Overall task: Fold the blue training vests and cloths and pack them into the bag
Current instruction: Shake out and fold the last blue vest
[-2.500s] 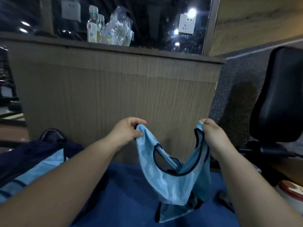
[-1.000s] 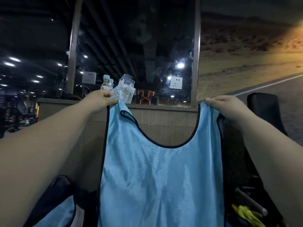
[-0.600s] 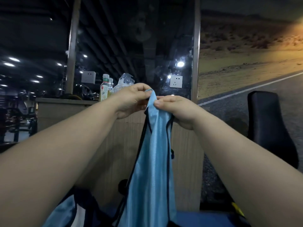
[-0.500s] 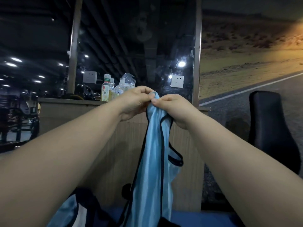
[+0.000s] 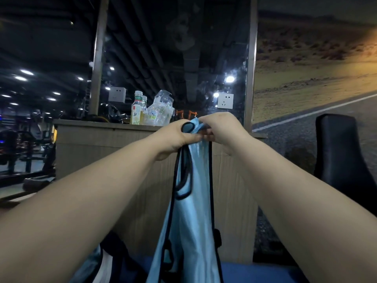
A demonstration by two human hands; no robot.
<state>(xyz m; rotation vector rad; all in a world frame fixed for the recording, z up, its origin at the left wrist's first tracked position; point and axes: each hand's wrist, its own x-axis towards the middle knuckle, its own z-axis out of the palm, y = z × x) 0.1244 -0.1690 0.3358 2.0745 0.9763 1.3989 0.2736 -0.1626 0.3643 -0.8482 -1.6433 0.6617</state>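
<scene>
Blue training vest (image 5: 191, 221) hangs in front of the wood-panelled desk (image 5: 102, 144), held up at about the level of the desk's top edge. The left hand (image 5: 175, 137) has its grip closed round the bunched shoulder straps, with a loop of black binding showing above its knuckles. The right hand (image 5: 220, 127), touching the left, pinches the same top edge between thumb and fingers.

The vest looks about one step into its fold: the two halves seem brought together lengthwise, so it hangs as a narrow strip. The cross folds and the packing are, I judge, still to do. At the foot of the desk, on the left hand's side, more pale-blue fabric (image 5: 91, 268) lies against something dark navy. Whether that is the bag I cannot tell. No finished, folded pile is in view.

The cloth is thin, slightly glossy and light blue, and edged all round in black binding. One armhole hangs open as a loop just below the left hand. The hem drops out of the picture, in front of the desk's base.
</scene>
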